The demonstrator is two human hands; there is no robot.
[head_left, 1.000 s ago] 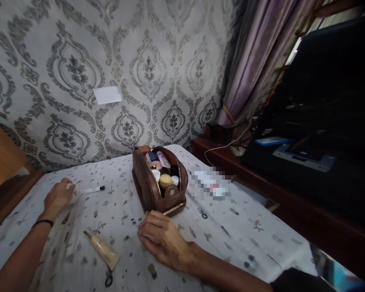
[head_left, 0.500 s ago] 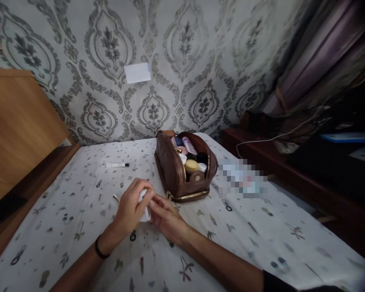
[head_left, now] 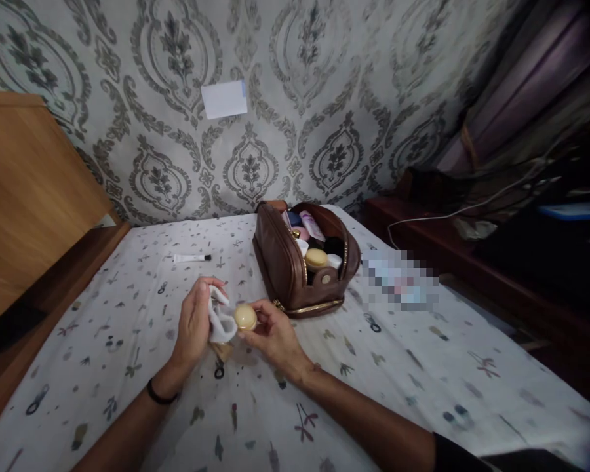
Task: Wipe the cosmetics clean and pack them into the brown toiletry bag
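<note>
My left hand is closed on a folded white cloth, which hangs between the thumb and fingers. Between the thumb and fingertips of my right hand is a small round cosmetic container, pale yellow with a gold-coloured rim. It is right beside the cloth, its rounded face turned up. Below the cloth a tan-gold item shows in part; I cannot make out what it is. Just beyond my right hand stands an unzipped brown toiletry bag, packed with several cosmetics, among them a yellow round container.
A white tube with a black cap lies on the patterned sheet at the left. Right of the bag is a pixelated patch. A wooden panel borders the left side, a dark red ledge with a white cable the right.
My hands have moved apart. The round container, hidden before, now shows in my right hand, away from the cloth. The view has shifted slightly.
</note>
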